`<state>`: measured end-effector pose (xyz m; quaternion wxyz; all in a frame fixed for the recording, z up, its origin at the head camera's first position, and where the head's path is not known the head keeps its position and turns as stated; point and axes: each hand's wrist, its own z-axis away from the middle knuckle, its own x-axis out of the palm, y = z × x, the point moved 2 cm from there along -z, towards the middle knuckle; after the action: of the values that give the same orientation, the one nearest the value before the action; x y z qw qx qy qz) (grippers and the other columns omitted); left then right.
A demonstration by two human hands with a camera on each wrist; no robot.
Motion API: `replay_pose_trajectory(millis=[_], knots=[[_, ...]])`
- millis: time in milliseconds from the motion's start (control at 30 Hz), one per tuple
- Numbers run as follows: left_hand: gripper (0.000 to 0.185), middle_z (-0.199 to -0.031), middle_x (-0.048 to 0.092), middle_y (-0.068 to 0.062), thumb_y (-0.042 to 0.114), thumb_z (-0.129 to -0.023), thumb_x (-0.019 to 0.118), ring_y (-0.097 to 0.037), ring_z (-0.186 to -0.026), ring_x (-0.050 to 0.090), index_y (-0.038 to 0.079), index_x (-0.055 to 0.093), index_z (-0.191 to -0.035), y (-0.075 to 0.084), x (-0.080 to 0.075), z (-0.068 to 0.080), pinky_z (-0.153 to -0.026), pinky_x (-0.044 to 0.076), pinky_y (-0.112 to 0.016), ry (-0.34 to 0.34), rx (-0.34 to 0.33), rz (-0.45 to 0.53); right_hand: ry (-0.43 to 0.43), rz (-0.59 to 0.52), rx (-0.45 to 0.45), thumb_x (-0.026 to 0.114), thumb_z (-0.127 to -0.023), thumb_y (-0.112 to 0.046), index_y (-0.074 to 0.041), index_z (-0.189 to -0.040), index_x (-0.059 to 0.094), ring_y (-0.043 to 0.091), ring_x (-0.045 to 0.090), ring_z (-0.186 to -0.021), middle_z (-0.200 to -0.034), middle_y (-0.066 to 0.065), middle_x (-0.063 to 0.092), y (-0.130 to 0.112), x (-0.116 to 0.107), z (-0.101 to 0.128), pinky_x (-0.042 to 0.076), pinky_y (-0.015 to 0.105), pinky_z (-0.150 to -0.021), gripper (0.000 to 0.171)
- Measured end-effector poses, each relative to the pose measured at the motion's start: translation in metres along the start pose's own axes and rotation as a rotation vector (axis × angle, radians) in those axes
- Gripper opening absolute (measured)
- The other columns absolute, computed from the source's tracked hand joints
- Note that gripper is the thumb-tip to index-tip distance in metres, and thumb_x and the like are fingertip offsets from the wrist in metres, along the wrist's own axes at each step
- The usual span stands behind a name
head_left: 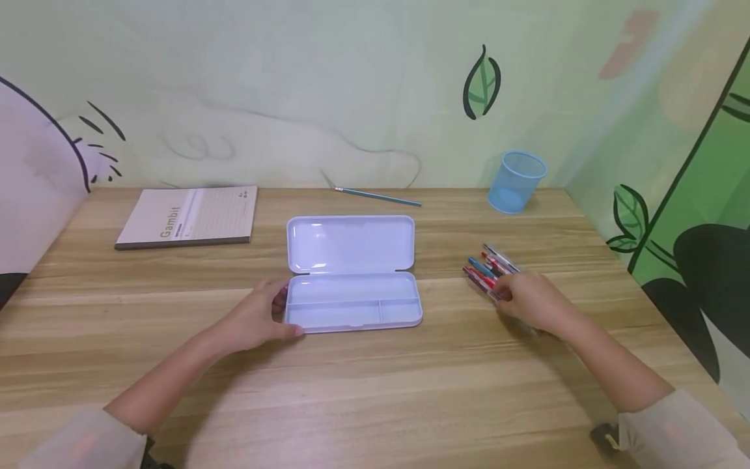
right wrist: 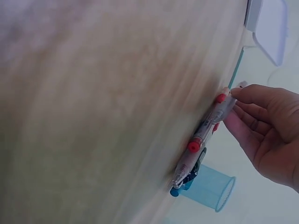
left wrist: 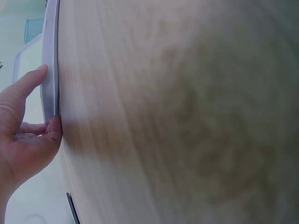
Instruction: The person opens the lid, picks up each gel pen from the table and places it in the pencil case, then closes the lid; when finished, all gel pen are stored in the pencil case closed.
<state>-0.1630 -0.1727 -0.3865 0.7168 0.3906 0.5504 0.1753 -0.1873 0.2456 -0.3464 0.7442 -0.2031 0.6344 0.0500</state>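
Note:
A white pencil case (head_left: 351, 288) lies open on the table, its lid tipped back and its divided tray bare. My left hand (head_left: 258, 319) grips the case's left end, thumb at the front corner and fingers round the side. The left wrist view shows the same hand (left wrist: 28, 126) against the case's edge (left wrist: 50, 84). On the right, several pens (head_left: 487, 268) with red, blue and clear parts lie bunched together. Over their near end, my right hand (head_left: 536, 303) pinches a pen (right wrist: 226, 107) between thumb and fingers. The fingers partly hide the bunch.
A blue mesh pen cup (head_left: 517, 182) stands at the back right by the wall. Behind the case lies a teal pencil (head_left: 381, 197). A notebook (head_left: 190, 215) is at the back left of the wooden table (head_left: 351, 404).

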Motion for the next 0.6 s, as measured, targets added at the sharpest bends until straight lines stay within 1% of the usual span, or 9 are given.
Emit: replay_pose_trajectory(millis=[167, 300, 600], knots=[[0.081, -0.114, 0.043, -0.022, 0.017, -0.072, 0.079, -0.033, -0.102, 0.047, -0.010, 0.034, -0.135, 0.000, 0.000, 0.000, -0.090, 0.042, -0.045, 0.001, 0.004, 0.000, 0.061, -0.008, -0.016, 0.070, -0.078, -0.006, 0.006, -0.097, 0.065, 0.016, 0.052, -0.064, -0.076, 0.006, 0.062, -0.002, -0.003, -0.001, 0.047, 0.030, -0.056, 0.023], [0.082, -0.113, 0.043, -0.022, 0.017, -0.072, 0.079, -0.033, -0.102, 0.047, -0.009, 0.034, -0.135, 0.001, 0.000, 0.000, -0.090, 0.042, -0.045, -0.001, -0.001, 0.004, 0.127, -0.001, -0.043, 0.070, -0.077, -0.005, 0.004, -0.094, 0.067, 0.016, 0.054, -0.065, -0.075, 0.006, 0.063, -0.002, -0.004, -0.003, 0.048, 0.032, -0.057, 0.020], [0.083, -0.114, 0.042, -0.022, 0.018, -0.073, 0.079, -0.033, -0.104, 0.047, -0.009, 0.033, -0.136, 0.003, 0.000, 0.001, -0.091, 0.042, -0.045, -0.008, -0.012, -0.002, 0.213, 0.002, -0.093, 0.072, -0.077, -0.005, 0.001, -0.090, 0.068, 0.016, 0.055, -0.065, -0.073, 0.005, 0.062, -0.011, -0.007, -0.008, 0.048, 0.032, -0.058, 0.016]])
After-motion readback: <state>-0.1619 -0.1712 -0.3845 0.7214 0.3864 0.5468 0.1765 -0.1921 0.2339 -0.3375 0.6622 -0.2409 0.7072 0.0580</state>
